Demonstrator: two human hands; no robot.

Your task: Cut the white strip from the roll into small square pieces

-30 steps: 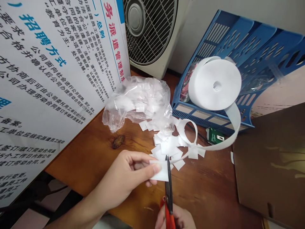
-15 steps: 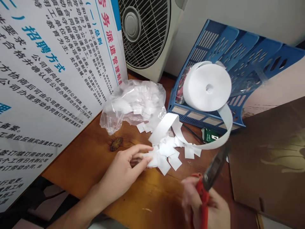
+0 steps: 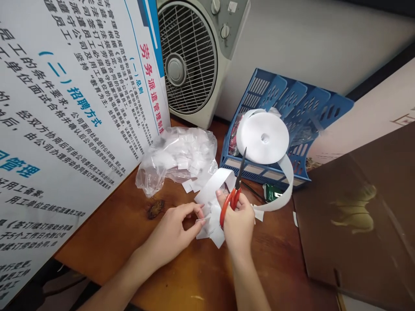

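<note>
right hand grips scissors beside a pile of white pieces

nearest, on the wooden table (image 3: 181, 276), the left hand (image 3: 177, 229) reaches in with thumb and forefinger almost meeting at a thin white edge; whether they pinch it firmly, i cannot tell. just beside it, the right hand (image 3: 240, 224) is closed around the orange handles of the scissors (image 3: 238, 183), whose dark blades lie together and point away. the square white pieces (image 3: 214, 224) lie heaped between the hands, partly hidden by the right one. just past them a white strip (image 3: 214, 183) arches up, and its other end runs round on the right to the roll (image 3: 256, 136).

a clear plastic bag (image 3: 181, 151) with more pieces in it sits farther back. a green packet (image 3: 270, 192) lies near the blue file rack (image 3: 295, 97), against which the roll rests. a brown panel (image 3: 353, 233) stands right, a printed board (image 3: 71, 142) left. farthest are the box fan (image 3: 191, 56) and the wall (image 3: 292, 43).
</note>
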